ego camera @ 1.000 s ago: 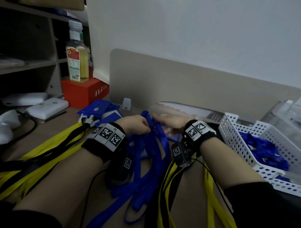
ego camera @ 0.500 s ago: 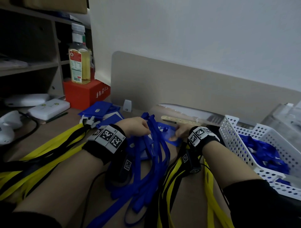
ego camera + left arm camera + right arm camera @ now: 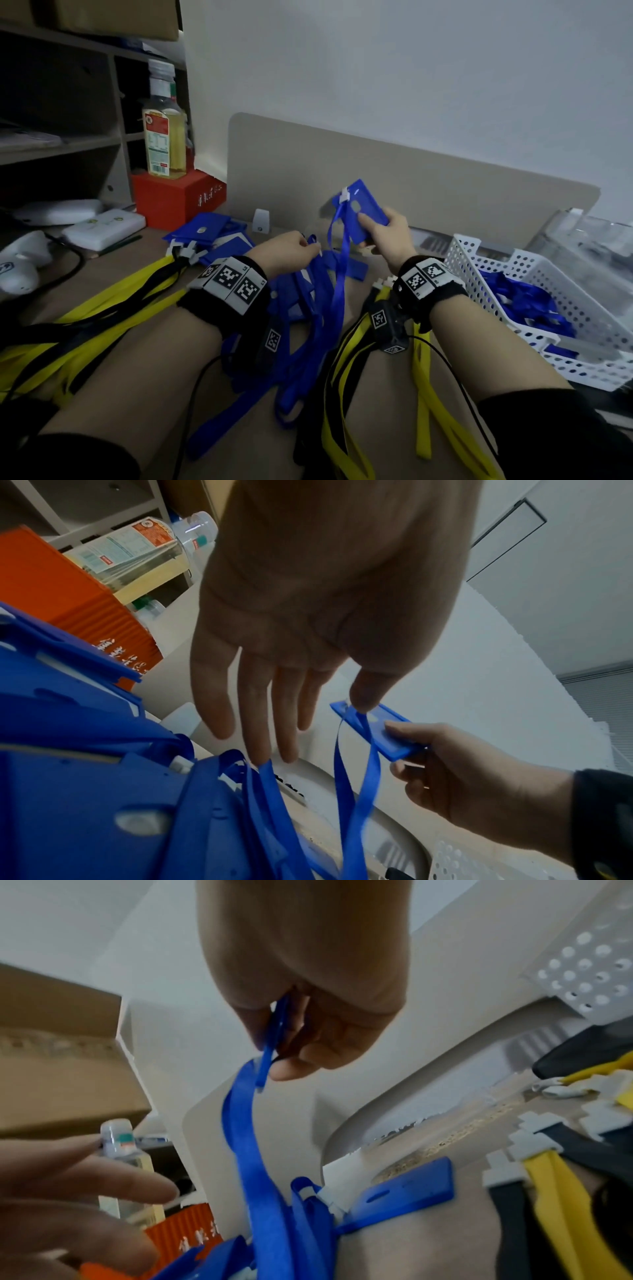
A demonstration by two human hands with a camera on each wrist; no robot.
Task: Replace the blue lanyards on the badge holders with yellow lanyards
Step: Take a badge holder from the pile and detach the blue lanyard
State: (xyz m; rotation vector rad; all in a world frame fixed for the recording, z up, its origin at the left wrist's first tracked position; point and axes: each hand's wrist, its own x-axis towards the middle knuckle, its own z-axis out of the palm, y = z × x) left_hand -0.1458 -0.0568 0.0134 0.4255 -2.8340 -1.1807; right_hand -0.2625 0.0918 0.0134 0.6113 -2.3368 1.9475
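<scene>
My right hand (image 3: 371, 228) grips a blue badge holder (image 3: 364, 210) raised above the desk. A blue lanyard (image 3: 339, 270) hangs from the holder's white clip (image 3: 344, 196) down into the heap of blue lanyards (image 3: 308, 329). In the right wrist view my thumb and fingers pinch the holder's edge (image 3: 274, 1031). My left hand (image 3: 306, 246) hovers over the heap to the left of the hanging strap; in the left wrist view its fingers (image 3: 260, 723) are straight, the tips touching loose blue straps. Yellow-and-black lanyards (image 3: 89, 325) lie at left, and more yellow lanyards (image 3: 421, 394) lie under my right forearm.
Several blue badge holders (image 3: 205, 233) lie at the back left by a red box (image 3: 178, 202) with a bottle (image 3: 164, 137) on it. A white perforated basket (image 3: 493, 263) at right holds blue lanyards (image 3: 524, 301). A beige partition (image 3: 428, 178) closes off the back.
My right hand has picked the blue badge holder off the desk and lifted it, its lanyard trailing down. My left hand stays over the blue heap, fingers now straighter.
</scene>
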